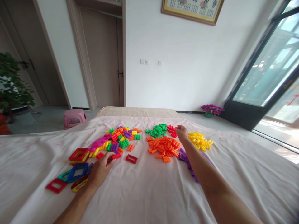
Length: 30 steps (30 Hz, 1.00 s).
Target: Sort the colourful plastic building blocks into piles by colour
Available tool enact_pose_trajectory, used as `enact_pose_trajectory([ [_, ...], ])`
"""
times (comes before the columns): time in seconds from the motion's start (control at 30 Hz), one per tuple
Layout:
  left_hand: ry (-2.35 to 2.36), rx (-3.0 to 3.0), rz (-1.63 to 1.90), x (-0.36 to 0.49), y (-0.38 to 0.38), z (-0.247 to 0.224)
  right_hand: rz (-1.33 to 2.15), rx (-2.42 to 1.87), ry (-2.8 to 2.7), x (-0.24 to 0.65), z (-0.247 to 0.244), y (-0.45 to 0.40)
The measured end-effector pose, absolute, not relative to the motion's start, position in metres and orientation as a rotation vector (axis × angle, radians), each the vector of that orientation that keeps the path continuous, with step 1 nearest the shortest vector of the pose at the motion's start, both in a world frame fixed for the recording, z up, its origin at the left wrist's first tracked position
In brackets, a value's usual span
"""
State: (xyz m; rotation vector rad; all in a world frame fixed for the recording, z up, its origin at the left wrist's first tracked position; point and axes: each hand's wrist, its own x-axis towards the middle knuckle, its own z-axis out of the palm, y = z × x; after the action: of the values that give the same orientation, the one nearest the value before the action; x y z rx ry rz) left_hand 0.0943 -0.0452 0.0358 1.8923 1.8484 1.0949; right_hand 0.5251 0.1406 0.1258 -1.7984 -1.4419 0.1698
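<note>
My left hand pinches a red plastic building block at the near edge of a mixed-colour pile of blocks. My right hand reaches to a small pile of red blocks; its fingertips are close together there, and whether a block is between them is too small to make out. Around that hand lie sorted piles: green blocks, orange blocks, yellow blocks and purple blocks, the last partly hidden under my right forearm. A red rectangular frame piece lies right of my left hand.
Flat frame-shaped tiles, among them a red one, a blue one and a red-and-yellow stack, lie on the left. A magenta piece rests against the mixed pile. Beyond the pale cloth stands a pink stool.
</note>
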Motion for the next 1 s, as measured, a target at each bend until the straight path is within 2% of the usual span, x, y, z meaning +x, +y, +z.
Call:
enact_pose_trajectory([
  [0.07, 1.841, 1.896, 1.099, 0.093, -0.045, 0.036, 0.181, -1.764, -1.387, 0.518, 0.123, 0.136],
  [0.2, 1.835, 1.905, 1.112, 0.092, -0.047, 0.035, 0.348, -1.421, -1.45, 0.469, 0.117, 0.112],
  [0.43, 1.795, 1.951, 1.084, 0.099, -0.054, 0.04, 0.768, -0.958, -2.082, 0.355, 0.103, 0.028],
  [0.7, 1.668, 1.951, 1.143, 0.103, -0.056, 0.046, 0.679, -0.811, -2.358, 0.313, 0.091, -0.011],
  [1.0, 1.815, 2.037, 1.215, 0.095, -0.053, 0.042, 0.466, -1.11, -2.184, 0.355, 0.1, 0.022],
])
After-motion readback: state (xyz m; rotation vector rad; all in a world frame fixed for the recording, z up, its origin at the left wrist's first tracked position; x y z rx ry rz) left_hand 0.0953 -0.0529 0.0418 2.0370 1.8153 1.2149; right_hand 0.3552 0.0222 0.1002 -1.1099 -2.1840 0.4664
